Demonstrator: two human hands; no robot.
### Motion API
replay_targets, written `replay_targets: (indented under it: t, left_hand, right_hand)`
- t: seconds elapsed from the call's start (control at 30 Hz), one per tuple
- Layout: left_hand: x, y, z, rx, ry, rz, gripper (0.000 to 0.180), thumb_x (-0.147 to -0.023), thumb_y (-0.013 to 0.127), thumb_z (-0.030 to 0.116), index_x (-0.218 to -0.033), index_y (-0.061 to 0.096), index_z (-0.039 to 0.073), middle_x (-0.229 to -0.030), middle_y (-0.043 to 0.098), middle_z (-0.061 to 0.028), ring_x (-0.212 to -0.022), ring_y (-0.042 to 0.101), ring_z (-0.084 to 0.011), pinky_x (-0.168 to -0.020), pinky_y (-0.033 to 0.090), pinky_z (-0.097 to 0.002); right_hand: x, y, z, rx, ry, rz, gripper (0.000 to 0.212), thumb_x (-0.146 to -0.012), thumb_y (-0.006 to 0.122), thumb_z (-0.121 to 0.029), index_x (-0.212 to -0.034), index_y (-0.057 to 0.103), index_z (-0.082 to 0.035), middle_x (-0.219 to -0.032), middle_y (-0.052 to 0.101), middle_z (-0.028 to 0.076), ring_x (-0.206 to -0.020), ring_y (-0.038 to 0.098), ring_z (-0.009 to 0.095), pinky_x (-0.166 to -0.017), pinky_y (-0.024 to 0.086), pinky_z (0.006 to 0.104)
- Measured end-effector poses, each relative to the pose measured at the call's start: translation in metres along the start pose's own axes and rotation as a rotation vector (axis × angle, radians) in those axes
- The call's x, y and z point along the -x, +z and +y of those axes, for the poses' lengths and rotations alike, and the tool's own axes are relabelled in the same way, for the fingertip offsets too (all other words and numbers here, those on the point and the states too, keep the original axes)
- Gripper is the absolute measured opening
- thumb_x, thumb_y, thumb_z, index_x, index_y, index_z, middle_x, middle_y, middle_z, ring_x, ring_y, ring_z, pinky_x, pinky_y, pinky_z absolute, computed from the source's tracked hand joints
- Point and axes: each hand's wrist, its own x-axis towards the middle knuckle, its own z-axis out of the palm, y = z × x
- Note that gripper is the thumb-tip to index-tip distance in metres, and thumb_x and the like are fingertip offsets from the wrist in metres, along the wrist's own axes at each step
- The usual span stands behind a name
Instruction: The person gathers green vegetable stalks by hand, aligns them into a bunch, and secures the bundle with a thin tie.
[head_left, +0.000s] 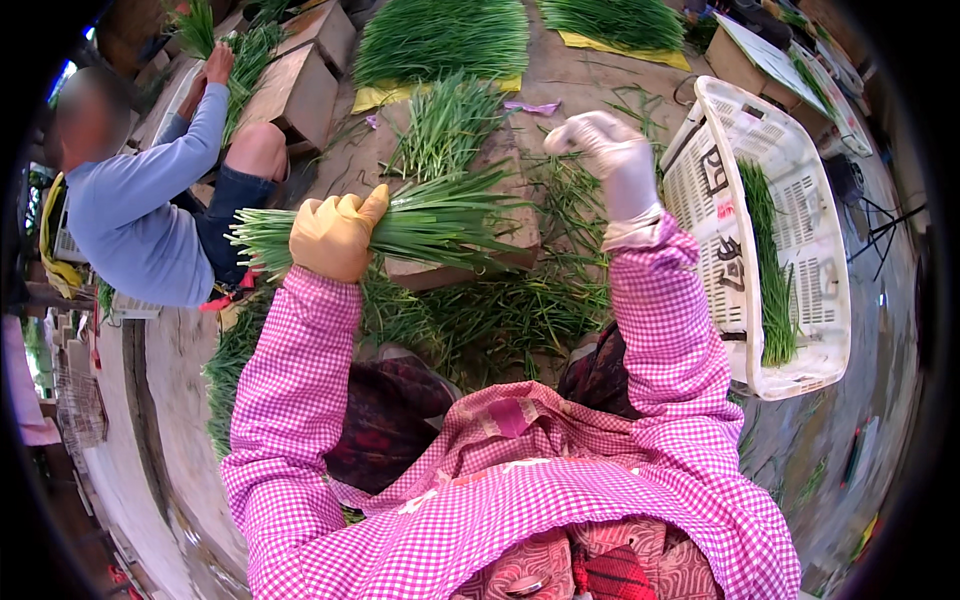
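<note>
My left hand [335, 235], in a yellow glove, is closed around a bunch of garlic chives [440, 222]. The pale cut ends stick out to the left and the green leaves spread right. My right hand [605, 160], in a whitish glove, is raised to the right of the bunch, touching no chives. Its fingers are curled together, and whatever they hold, if anything, is hidden. Beyond the held bunch, a loose pile of chives [450, 125] lies on a low block [520, 215]. Scattered green leaves [500, 320] cover the ground below the block.
A white plastic crate [800, 375] with chives inside stands tilted at right. Large chive heaps [440, 40] rest on yellow sheets at the back. On the left, a co-worker in a blue top [150, 220] handles chives beside a boxy block [295, 95].
</note>
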Motion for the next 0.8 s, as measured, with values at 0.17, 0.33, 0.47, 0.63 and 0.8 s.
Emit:
replay_targets:
  t: [0.17, 0.33, 0.47, 0.63, 0.8]
  left_hand:
    - [0.001, 0.006, -0.002, 0.009, -0.001, -0.023, 0.055, -0.057, 0.073, 0.012, -0.111, 0.065, 0.020, -0.070, 0.052, -0.0005, -0.066, 0.054, -0.0209, -0.060, 0.042, -0.0353]
    - [0.003, 0.013, -0.002, 0.055, -0.005, -0.039, 0.045, -0.066, 0.067, 0.009, -0.110, 0.064, 0.018, -0.070, 0.054, -0.0009, -0.067, 0.057, -0.0206, -0.061, 0.042, -0.0359]
    - [0.000, 0.008, 0.005, 0.094, 0.003, -0.117, 0.041, -0.071, 0.064, 0.008, -0.111, 0.062, 0.018, -0.072, 0.056, -0.0011, -0.070, 0.059, -0.0207, -0.064, 0.042, -0.0373]
    - [-0.002, 0.008, 0.012, 0.129, 0.042, -0.113, 0.047, -0.065, 0.066, 0.007, -0.110, 0.064, 0.016, -0.073, 0.056, -0.0020, -0.069, 0.058, -0.0220, -0.065, 0.042, -0.0366]
    - [-0.004, 0.005, 0.014, 0.151, 0.004, -0.187, 0.049, -0.063, 0.067, 0.007, -0.111, 0.063, 0.017, -0.077, 0.058, -0.0022, -0.073, 0.059, -0.0229, -0.068, 0.042, -0.0373]
  right_hand:
    - [0.007, 0.010, -0.009, 0.112, -0.188, -0.041, 0.013, -0.087, 0.063, -0.014, -0.088, 0.069, -0.002, -0.081, 0.066, 0.001, -0.077, 0.059, 0.010, -0.071, 0.047, 0.0231]
    - [0.026, 0.053, -0.004, 0.742, -0.639, -0.342, 0.018, -0.072, 0.071, -0.028, -0.079, 0.064, -0.013, -0.076, 0.061, 0.001, -0.080, 0.059, 0.019, -0.093, 0.039, 0.0380]
    - [0.038, 0.068, 0.007, 0.870, -0.699, -0.334, 0.014, -0.072, 0.070, -0.025, -0.076, 0.062, -0.015, -0.071, 0.056, -0.002, -0.078, 0.057, 0.019, -0.094, 0.037, 0.0385]
    - [0.031, 0.064, 0.008, 0.505, -0.622, -0.162, 0.010, -0.071, 0.071, -0.016, -0.072, 0.063, -0.010, -0.070, 0.059, 0.002, -0.076, 0.059, 0.023, -0.086, 0.042, 0.0371]
    - [0.021, 0.036, -0.015, -0.197, 0.057, 0.020, 0.010, -0.083, 0.066, -0.006, -0.092, 0.067, -0.002, -0.086, 0.067, 0.002, -0.083, 0.059, 0.008, -0.073, 0.048, 0.0234]
